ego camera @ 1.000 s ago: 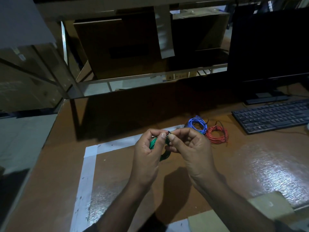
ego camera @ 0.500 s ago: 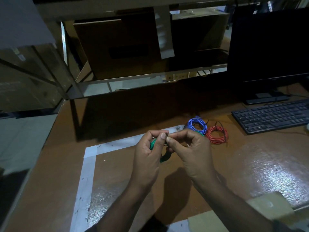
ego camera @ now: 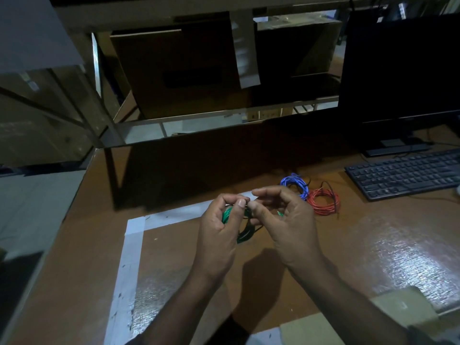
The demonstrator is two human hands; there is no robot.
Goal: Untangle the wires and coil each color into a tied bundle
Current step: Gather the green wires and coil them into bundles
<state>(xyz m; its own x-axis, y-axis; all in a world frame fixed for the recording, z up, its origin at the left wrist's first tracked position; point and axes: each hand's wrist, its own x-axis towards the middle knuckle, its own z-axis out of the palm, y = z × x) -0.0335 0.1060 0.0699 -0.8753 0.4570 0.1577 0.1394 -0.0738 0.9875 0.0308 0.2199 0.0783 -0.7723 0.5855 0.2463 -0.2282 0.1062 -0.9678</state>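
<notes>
I hold the green wire coil [ego camera: 227,215] up over the brown table [ego camera: 373,245], between my two hands, in front of the white tape line [ego camera: 174,215] that marks a corner on the surface. My left hand [ego camera: 219,232] curls round the coil's left side, so the green loops show in the gap between my thumb and fingers, and a darker part of the coil hangs out below, toward my right hand [ego camera: 283,225]. My left thumb tip meets my right fingertips at the top of the coil, where both pinch something fine; it is too small and dim for me to tell what. My right fingers are bent, with the index arched above the pinch, and a bit of green shows in my right palm. Both forearms reach in from the lower edge, backs of the hands up. The coil seems tilted, its long axis running from upper left down to lower right. The blue coil [ego camera: 296,184] and red coil [ego camera: 323,201] lie on the table beyond my right hand, touching each other, near the keyboard [ego camera: 403,173].
</notes>
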